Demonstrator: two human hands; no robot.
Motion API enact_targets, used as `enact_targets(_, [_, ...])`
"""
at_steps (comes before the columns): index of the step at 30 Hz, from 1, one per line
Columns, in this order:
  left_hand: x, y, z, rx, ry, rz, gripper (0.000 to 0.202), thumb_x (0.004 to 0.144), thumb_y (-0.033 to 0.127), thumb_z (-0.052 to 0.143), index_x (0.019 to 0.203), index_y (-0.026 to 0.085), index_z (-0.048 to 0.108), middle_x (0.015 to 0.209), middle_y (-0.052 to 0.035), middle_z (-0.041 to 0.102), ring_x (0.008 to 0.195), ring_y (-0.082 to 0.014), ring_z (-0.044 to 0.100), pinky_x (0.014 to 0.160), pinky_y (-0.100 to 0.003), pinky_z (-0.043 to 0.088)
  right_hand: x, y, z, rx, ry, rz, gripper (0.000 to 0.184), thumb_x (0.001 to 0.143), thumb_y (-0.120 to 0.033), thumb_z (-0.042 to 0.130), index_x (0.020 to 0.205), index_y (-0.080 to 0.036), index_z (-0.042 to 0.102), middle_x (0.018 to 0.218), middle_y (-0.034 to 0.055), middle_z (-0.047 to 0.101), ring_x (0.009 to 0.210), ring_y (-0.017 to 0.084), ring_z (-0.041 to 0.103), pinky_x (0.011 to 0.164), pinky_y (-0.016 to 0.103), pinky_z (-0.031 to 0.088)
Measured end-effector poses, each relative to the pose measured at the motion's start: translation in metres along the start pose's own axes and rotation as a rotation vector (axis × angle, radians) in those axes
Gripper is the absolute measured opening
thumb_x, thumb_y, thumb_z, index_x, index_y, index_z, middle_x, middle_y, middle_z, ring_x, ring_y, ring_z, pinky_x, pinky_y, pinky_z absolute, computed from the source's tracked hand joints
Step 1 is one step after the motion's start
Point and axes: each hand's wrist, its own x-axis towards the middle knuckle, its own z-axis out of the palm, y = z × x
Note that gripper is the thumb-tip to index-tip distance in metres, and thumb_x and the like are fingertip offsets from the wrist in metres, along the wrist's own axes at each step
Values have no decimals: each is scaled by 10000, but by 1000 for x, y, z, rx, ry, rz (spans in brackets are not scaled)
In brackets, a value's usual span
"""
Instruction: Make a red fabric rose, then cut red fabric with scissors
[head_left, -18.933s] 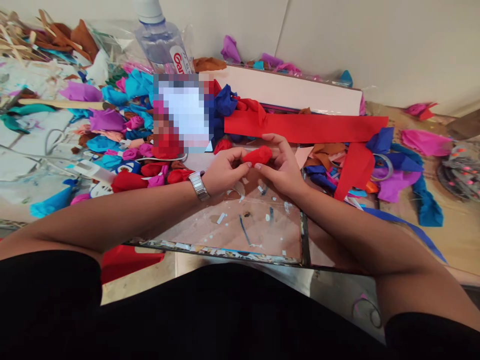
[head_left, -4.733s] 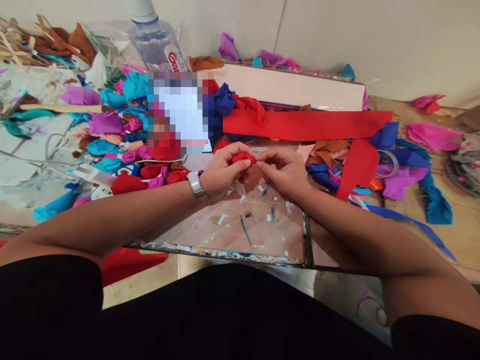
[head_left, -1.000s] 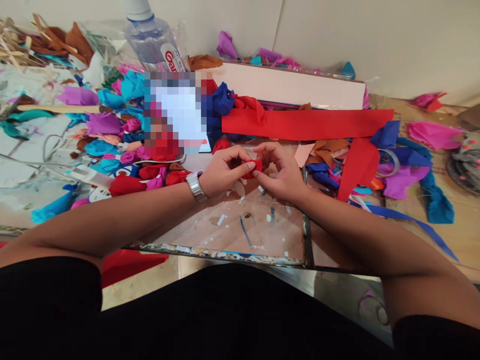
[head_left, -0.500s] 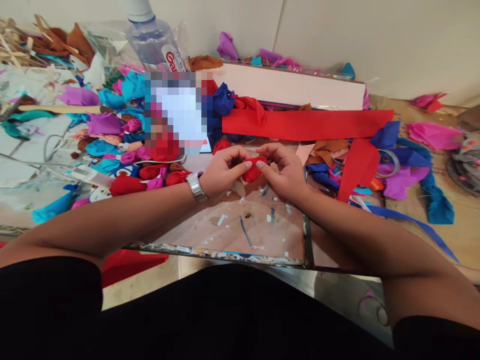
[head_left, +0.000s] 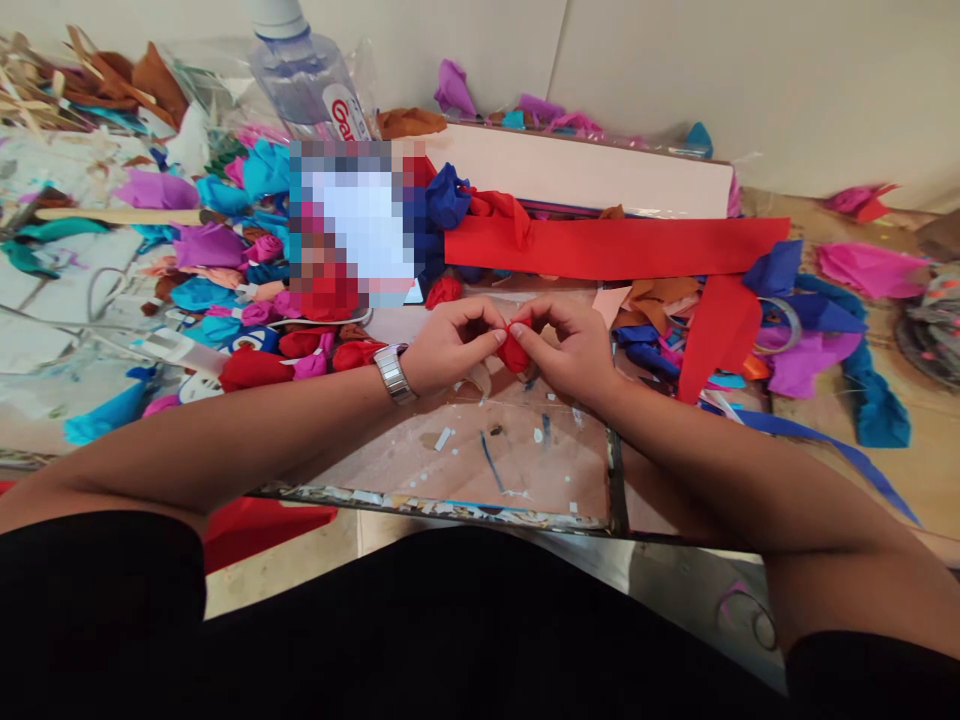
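A small rolled red crepe-paper flower (head_left: 513, 356) is pinched between both hands above the worktop. My left hand (head_left: 455, 345), with a steel watch on its wrist, grips the flower's left edge with thumb and bent fingers. On the other side, my right hand (head_left: 568, 345) has its thumb pressed on the front of the flower and its fingers curled behind. The flower's back is hidden by the fingers. Beyond the hands lies a long red crepe-paper strip (head_left: 615, 248). Another red strip (head_left: 718, 335) hangs down to the right of my right hand.
Several crumpled paper flowers, among them a purple one (head_left: 208, 247), cover the left. A large plastic bottle (head_left: 300, 85) stands behind a blurred bright screen (head_left: 360, 225). At the back lies a long white box (head_left: 585, 165). Paper scraps dot the worktop (head_left: 450, 475); a tape roll (head_left: 784, 325) lies right.
The thumbs and fingers have shifted slightly on the red flower, and it now sits a little more to the right and more upright. Both hands still hold it.
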Motion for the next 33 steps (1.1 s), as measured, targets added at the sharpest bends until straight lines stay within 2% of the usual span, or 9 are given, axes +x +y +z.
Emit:
enact_targets(4, [0,1,1,10,-19,-2,354,891,488,798,802,163,690,743,-22,668,666,-127,558,636,-254,439,0,1,1,-21,-24,12,223,957,-429,751,906,-212,738,830,22,776,745,164,682,721,309,551])
enact_targets(9, [1,4,-1,-2,-26,-11,375,900,495,782,759,163,678,721,-20,658,657,-129,550,638,-261,432,0,0,1,-17,9,42,312,943,-525,766,912,-215,752,819,29,777,724,170,674,695,315,559])
enact_targets(15, [2,5,-3,44,-42,7,425,929,547,745,742,172,675,680,-13,621,618,-129,505,603,-268,406,2,-3,-2,-59,-64,9,350,963,-570,736,895,-227,752,817,33,780,728,179,674,725,334,579])
enact_targets(18, [1,5,-3,50,-44,12,424,938,539,726,729,174,671,672,-13,612,609,-127,496,594,-269,394,2,-3,-3,-79,-82,-5,327,969,-550,742,908,-231,766,826,30,790,729,176,684,714,325,573])
enact_targets(22, [0,6,-1,38,0,-27,354,918,447,712,707,168,655,661,-11,611,610,-123,494,577,-255,384,0,-4,-5,-96,-96,-68,260,972,-503,758,965,-245,788,825,24,790,723,177,692,705,325,571])
enact_targets(26, [1,7,-2,43,57,-60,264,865,365,695,700,160,671,673,-15,637,619,-122,517,582,-250,399,-1,-7,-7,-98,-122,-120,230,991,-489,729,1026,-272,798,954,45,818,774,190,714,760,353,611])
enact_targets(33, [3,3,-6,21,34,-46,295,889,389,697,704,159,694,690,-28,672,624,-127,554,605,-273,421,-2,-5,-6,-115,-103,-160,187,1008,-437,707,1039,-303,833,1018,58,826,848,209,743,788,370,639])
